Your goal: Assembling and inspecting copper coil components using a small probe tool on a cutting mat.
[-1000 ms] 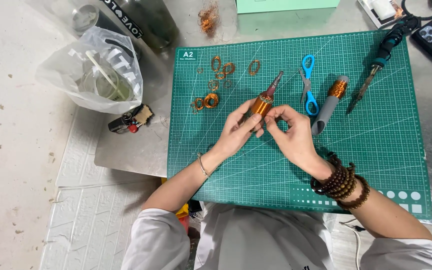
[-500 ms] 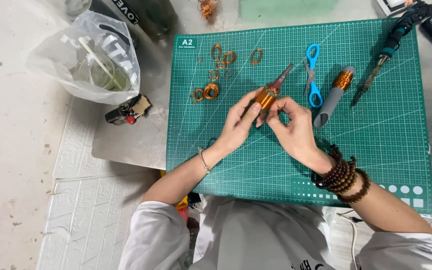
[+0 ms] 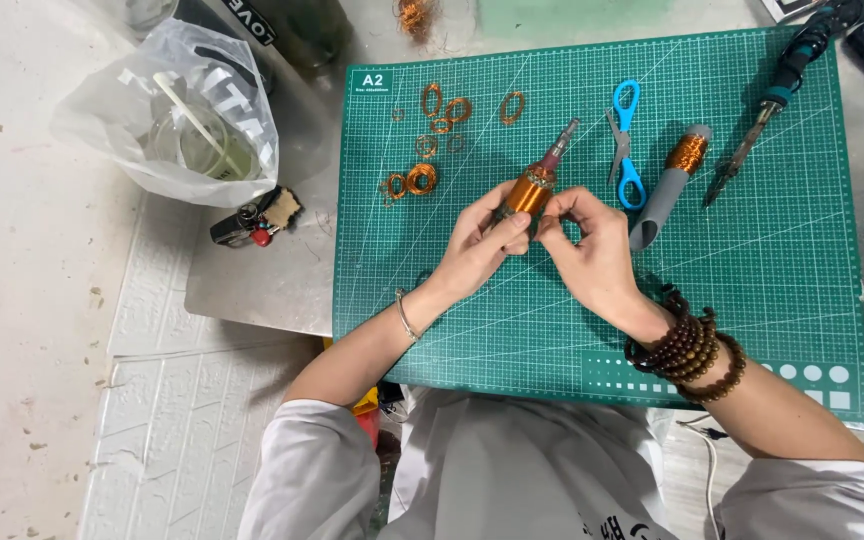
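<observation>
Bare green cutting mat (image 3: 552, 340) near the body, copper wire loops (image 3: 432, 140) upper left, blue scissors (image 3: 627, 145) and soldering iron (image 3: 767, 110) upper right

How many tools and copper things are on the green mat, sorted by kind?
Copper-wound rotor in the left hand and right hand: 1
Grey rod with copper coil: 1
Blue-handled scissors: 1
Soldering iron: 1
Loose copper wire rings: about 8, some too small to be sure
Total: about 12 on the green cutting mat

The light is bright and even. Shadows are soft and small. The picture is sharp, with no glare.
</observation>
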